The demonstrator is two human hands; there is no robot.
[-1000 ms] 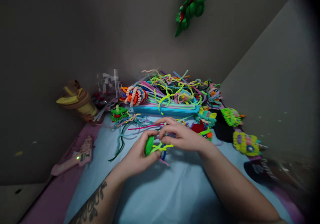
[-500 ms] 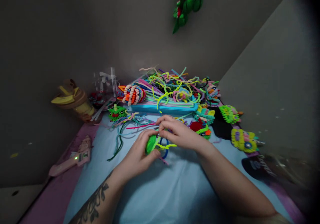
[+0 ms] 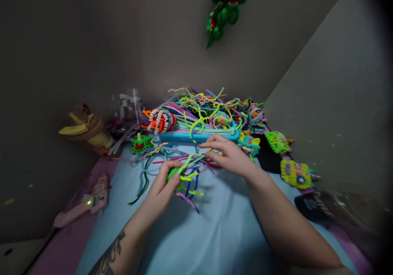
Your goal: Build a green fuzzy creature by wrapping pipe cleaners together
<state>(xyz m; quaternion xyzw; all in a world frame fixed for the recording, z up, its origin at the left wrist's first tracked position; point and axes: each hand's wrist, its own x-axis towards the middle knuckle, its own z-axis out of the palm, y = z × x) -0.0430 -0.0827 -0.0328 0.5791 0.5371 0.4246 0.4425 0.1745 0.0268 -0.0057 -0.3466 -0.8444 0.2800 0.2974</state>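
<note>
My left hand (image 3: 166,185) is closed around a small green piece of pipe-cleaner work (image 3: 174,173), partly hidden by the fingers. Yellow, blue and purple pipe-cleaner ends stick out of it to the right, over the blue cloth. From that piece a pale green pipe cleaner (image 3: 194,160) runs up to my right hand (image 3: 225,154), whose thumb and fingers pinch near its far end. Just behind the hands, loose pipe cleaners (image 3: 150,166) in dark green, light blue and pink lie in a tangle.
A blue tray (image 3: 199,136) heaped with pipe cleaners stands at the back. Finished fuzzy figures, such as a yellow one (image 3: 296,173) and a green one (image 3: 141,143), sit around it. At left lie a pink glue gun (image 3: 82,209) with a green light and a brown-yellow container (image 3: 89,131).
My hands have drawn apart: the left moved left and down with the green piece, the right moved slightly right. The pale green pipe cleaner now stretches between them. The view shifted a little.
</note>
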